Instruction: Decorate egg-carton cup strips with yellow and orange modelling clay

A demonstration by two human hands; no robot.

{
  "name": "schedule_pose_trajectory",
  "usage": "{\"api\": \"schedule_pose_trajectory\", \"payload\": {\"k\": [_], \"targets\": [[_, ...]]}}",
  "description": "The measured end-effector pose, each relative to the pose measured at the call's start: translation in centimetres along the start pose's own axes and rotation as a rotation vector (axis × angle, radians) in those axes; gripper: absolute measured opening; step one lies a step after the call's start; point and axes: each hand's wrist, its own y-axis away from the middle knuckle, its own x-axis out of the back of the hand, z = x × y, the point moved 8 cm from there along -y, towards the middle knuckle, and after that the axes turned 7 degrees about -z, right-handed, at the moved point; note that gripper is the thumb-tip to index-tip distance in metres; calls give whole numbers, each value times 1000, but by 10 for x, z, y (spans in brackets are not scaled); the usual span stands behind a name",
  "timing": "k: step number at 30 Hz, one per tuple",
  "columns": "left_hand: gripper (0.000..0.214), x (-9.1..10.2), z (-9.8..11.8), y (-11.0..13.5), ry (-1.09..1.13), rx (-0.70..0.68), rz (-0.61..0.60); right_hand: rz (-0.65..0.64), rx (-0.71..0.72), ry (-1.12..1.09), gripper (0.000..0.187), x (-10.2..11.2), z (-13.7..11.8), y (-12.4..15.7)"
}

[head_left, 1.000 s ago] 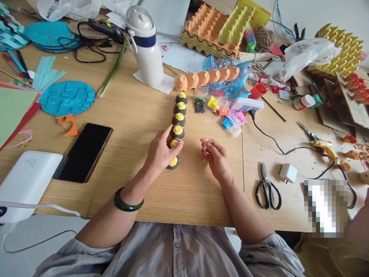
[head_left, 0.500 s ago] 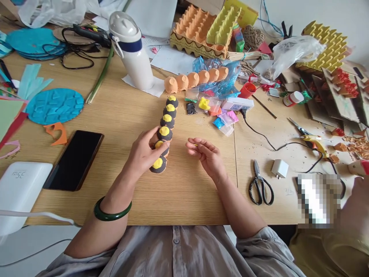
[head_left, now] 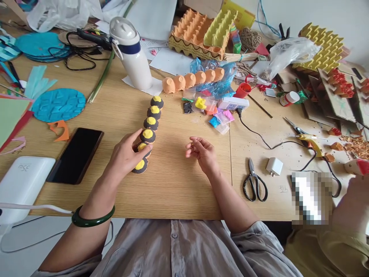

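Left hand (head_left: 124, 154): fingers loosely spread, resting against the near end of a row of six black egg-carton cups with yellow tops (head_left: 148, 134), thumb touching the second and third cups from the near end.

Right hand (head_left: 201, 151): apart from the row, fingers curled loosely inward, nothing visible in its grip.

Row: lies on the wooden table (head_left: 178, 184), long axis running from the left hand away and slightly right, far end pointing toward a row of orange carton cups (head_left: 192, 79).

Black smartphone (head_left: 75, 155): left of the left hand.

Black-handled scissors (head_left: 254, 181): right of the right hand.

Grey buttoned shirt, sleeves rolled; 1 dark green bangle (head_left: 92, 217) on left wrist.
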Motion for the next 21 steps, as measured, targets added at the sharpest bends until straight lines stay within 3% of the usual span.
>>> {"api": "schedule_pose_trajectory", "payload": {"k": [4,8,14,21], "targets": [[78,5,13,4,-134,45,-56,73,-16,100,44,5,-4,2],[75,10,26,10,-290,104,-80,111,41,53,37,8,-9,2],[83,11,31,14,-301,116,-54,96,22,-16,34,11,-4,-3],[77,10,30,11,-309,127,-65,70,23,-3,43,10,-6,-6]]}}
